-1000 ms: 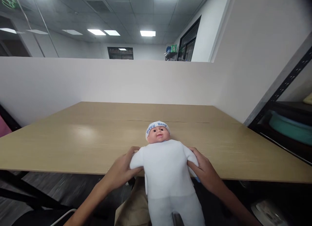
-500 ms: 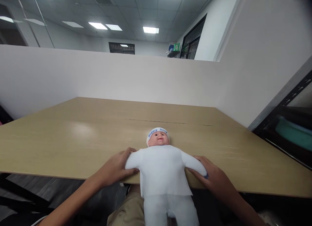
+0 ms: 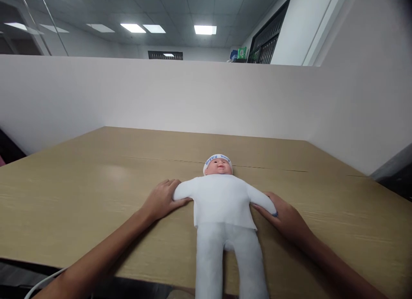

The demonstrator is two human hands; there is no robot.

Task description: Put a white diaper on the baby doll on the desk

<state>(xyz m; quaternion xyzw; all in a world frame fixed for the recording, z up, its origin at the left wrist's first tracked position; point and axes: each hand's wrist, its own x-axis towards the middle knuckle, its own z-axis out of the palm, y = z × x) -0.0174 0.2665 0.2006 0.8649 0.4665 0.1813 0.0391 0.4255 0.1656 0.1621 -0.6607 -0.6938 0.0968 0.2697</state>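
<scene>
Doll (image 3: 222, 200), just one, lying face up in front of you. Behind everything stands one white partition (image 3: 193, 97); then comes one wooden table (image 3: 80, 196), with the doll on it. Its two arms spread sideways and its two legs point toward you, their ends out of view. Your left hand (image 3: 161, 201) pinches one sleeve between thumb and fingers; your right hand (image 3: 289, 218) pinches the other. One white headband (image 3: 211, 158) with blue lettering crosses its forehead.
</scene>
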